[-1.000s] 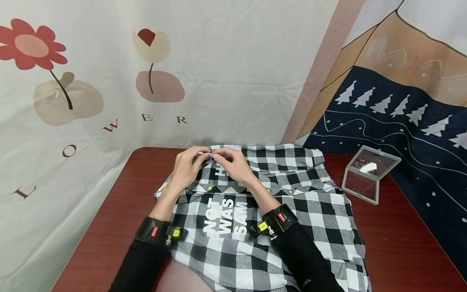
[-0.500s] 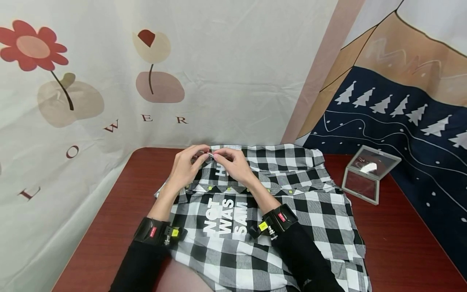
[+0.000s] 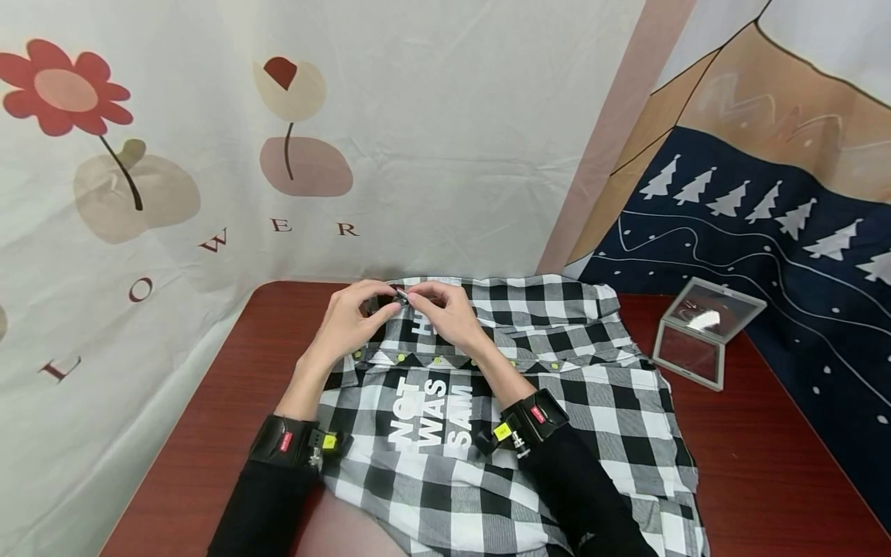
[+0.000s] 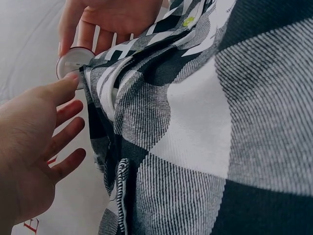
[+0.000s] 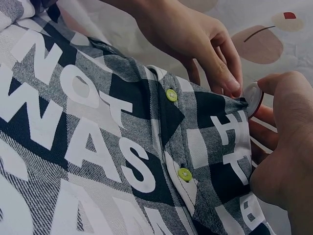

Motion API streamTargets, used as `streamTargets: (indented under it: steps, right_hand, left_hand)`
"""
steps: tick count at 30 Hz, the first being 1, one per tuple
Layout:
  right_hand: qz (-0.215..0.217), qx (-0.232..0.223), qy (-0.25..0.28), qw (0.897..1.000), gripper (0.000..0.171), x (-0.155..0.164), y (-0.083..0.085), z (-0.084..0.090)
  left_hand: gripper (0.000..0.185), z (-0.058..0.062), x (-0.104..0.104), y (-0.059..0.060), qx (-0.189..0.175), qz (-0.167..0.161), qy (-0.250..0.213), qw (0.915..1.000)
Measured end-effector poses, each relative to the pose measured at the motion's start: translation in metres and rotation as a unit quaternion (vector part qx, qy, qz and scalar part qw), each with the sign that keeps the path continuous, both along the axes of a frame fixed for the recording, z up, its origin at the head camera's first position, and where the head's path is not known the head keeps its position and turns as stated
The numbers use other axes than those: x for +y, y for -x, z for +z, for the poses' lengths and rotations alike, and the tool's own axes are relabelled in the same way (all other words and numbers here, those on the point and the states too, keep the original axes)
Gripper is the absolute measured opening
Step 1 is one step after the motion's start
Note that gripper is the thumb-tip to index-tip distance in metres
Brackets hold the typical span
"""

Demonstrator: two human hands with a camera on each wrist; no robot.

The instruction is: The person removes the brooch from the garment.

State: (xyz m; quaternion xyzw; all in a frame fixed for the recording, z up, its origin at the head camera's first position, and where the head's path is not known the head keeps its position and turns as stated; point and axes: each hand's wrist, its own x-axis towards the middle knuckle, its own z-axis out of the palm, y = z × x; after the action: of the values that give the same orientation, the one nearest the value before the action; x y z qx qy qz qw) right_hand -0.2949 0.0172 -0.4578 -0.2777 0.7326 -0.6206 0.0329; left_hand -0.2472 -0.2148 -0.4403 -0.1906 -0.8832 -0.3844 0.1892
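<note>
At the far edge of the checked shirt (image 3: 487, 402), spread across the red-brown table (image 3: 766, 464), we see a small round white button (image 4: 72, 62) caught between both hands. From the head view it is barely a glint; the wrist views show it plainly, a pale disc at the shirt's hem. Our left hand (image 3: 351, 321) pinches it with thumb and forefinger, the other fingers loosely spread, as the left wrist view shows. Our right hand (image 3: 448, 313) grips the button's other side, fingers curled round it and the cloth. Only the right wrist view shows the yellow-green snaps (image 5: 171, 95) up close, beside white lettering (image 5: 88, 127). Off to the right, only the head camera catches a folding mirror (image 3: 703, 333) standing open.
</note>
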Motion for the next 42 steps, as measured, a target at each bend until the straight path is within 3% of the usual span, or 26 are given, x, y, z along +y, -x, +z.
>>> streamTargets:
  steps: [7, 15, 26, 36, 42]
  right_hand:
    - [0.0, -0.002, -0.001, 1.0, 0.026, 0.0003, -0.0007, 0.0005]
    - [-0.006, -0.014, -0.013, 1.0, 0.026, -0.0008, -0.0019, 0.0027]
    - [-0.012, -0.009, -0.026, 1.0, 0.027, -0.0016, -0.0011, 0.0027]
    - [-0.045, 0.015, -0.061, 0.997, 0.027, -0.0015, -0.0015, 0.0034]
    - [-0.079, 0.03, -0.084, 0.993, 0.024, -0.0015, -0.0012, 0.0039]
  left_hand:
    - [0.029, -0.0061, 0.0041, 0.0031, 0.019, -0.017, 0.016, 0.9996]
    - [0.015, -0.0098, 0.0075, 0.0068, 0.051, -0.013, 0.025, 0.9983]
    - [0.012, -0.0065, 0.0072, 0.003, 0.035, -0.006, 0.03, 0.9989]
    - [0.008, -0.0076, 0.0054, 0.0042, 0.042, -0.008, 0.031, 0.9986]
    - [0.009, -0.0067, 0.0032, 0.0038, 0.02, 0.001, 0.05, 0.9985]
